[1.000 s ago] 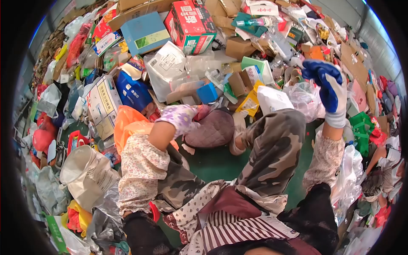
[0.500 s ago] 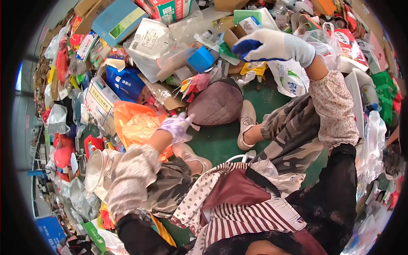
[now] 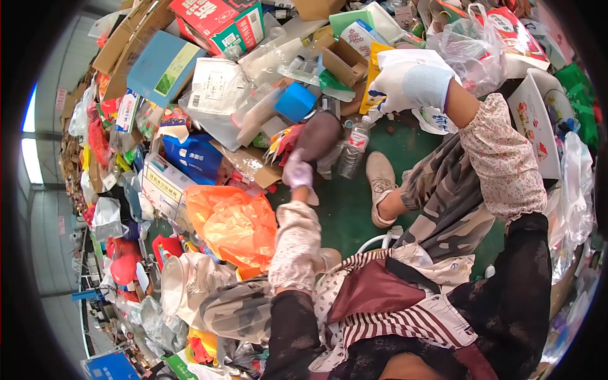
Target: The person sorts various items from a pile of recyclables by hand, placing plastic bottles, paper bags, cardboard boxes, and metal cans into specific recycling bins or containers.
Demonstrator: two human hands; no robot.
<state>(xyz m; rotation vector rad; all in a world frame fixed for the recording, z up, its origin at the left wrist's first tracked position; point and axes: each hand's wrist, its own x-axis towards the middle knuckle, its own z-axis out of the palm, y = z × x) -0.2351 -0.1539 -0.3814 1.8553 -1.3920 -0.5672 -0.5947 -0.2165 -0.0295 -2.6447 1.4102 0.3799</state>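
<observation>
My left hand [image 3: 297,175], in a white and purple glove, is closed on the near edge of a dark brown quilted cushion [image 3: 321,136]. The cushion is tilted and slightly blurred. Beside it on the green floor lies a clear plastic bottle [image 3: 353,150] with a red and white label. My right hand [image 3: 415,82], in a white glove with a blue palm, has its fingers curled round a yellow packet [image 3: 375,63]. Below that hand is a white printed plastic bag [image 3: 436,120], partly hidden by the wrist.
An orange plastic bag [image 3: 231,221] lies left of my legs. Ahead, a heap holds a blue flat box [image 3: 161,66], a red and green carton [image 3: 218,25] and a bright blue piece [image 3: 295,102]. A white box [image 3: 535,123] stands at the right.
My left hand has taken hold of the cushion and tipped it up to the left, uncovering the bottle. My right hand has lowered slightly and closed on the yellow packet.
</observation>
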